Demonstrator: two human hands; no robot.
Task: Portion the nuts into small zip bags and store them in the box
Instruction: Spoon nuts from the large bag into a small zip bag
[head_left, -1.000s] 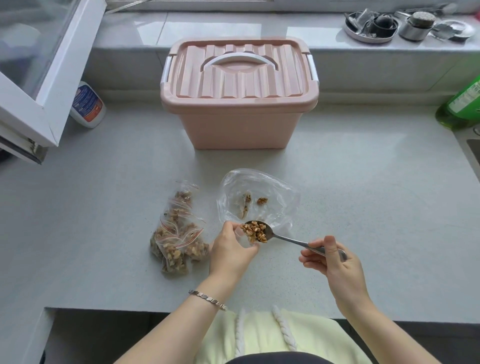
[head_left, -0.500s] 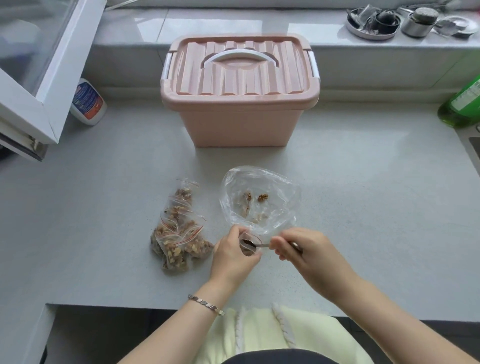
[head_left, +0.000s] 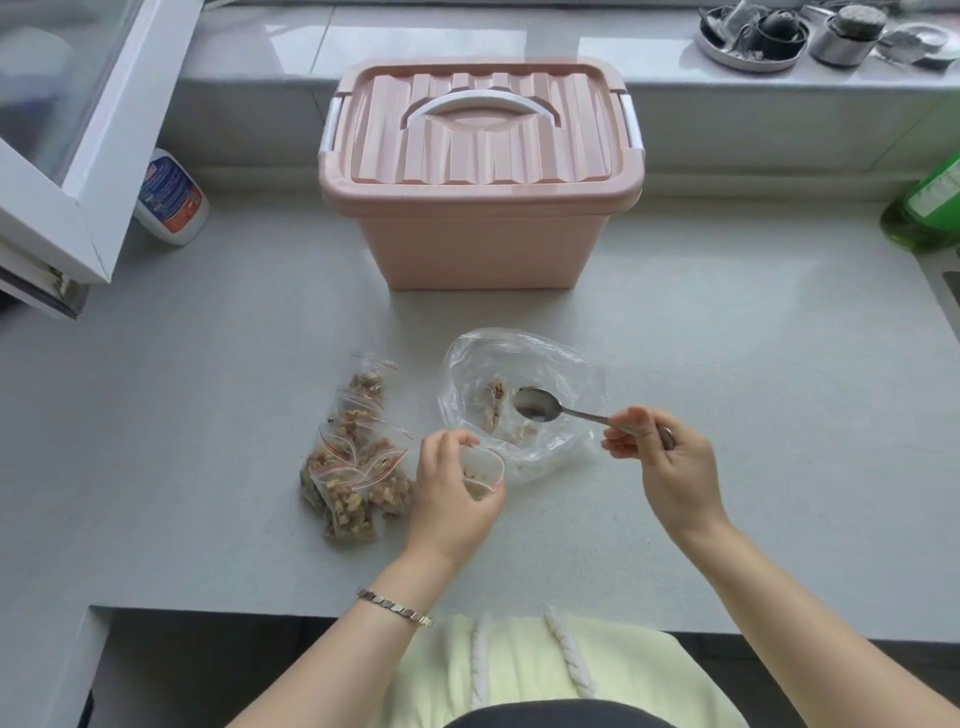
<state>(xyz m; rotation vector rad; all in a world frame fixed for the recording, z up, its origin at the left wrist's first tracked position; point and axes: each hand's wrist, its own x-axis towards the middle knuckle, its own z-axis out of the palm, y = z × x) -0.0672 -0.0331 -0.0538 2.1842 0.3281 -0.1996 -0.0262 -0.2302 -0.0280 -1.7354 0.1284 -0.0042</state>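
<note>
Small zip bag: a clear small zip bag (head_left: 484, 466) with a red-lined top stands in the left hand near the front of the bench (head_left: 753, 395). Its mouth is open and faces up, and a few nut bits show inside.
Left grip: the left hand (head_left: 453, 493) curls round the small bag, with thumb and fingertips pinching its rim apart.
Spoon: a metal spoon (head_left: 538, 405) reaches left from the right hand. Its bowl faces up, shows bare metal, and hangs inside the mouth of the large bag.
Right grip: the right hand (head_left: 670, 467) is closed on the spoon's handle, pinched between thumb and curled fingers. The handle's end pokes out past the knuckles.
Loose nuts: a few walnut pieces (head_left: 493, 401) lie in a large clear plastic bag (head_left: 524, 358). That bag is spread open on the bench just beyond both hands, and the spoon's bowl is just right of the nuts.
Filled bags: a pile of filled zip bags (head_left: 358, 470) lies just left of the left hand. Whether they touch cannot be told.
Box: a pink storage box (head_left: 480, 244) stands at the back of the bench with its lid on and its white handle (head_left: 480, 104) folded flat, well apart from the hands.
Open room: a band of bench separates the box from the large bag. A wider stretch runs right toward a green bottle (head_left: 930, 208).
Edges: the bench's front edge crosses under both forearms. At the left stand a white spray bottle (head_left: 171, 200) and an open window frame (head_left: 57, 208).
</note>
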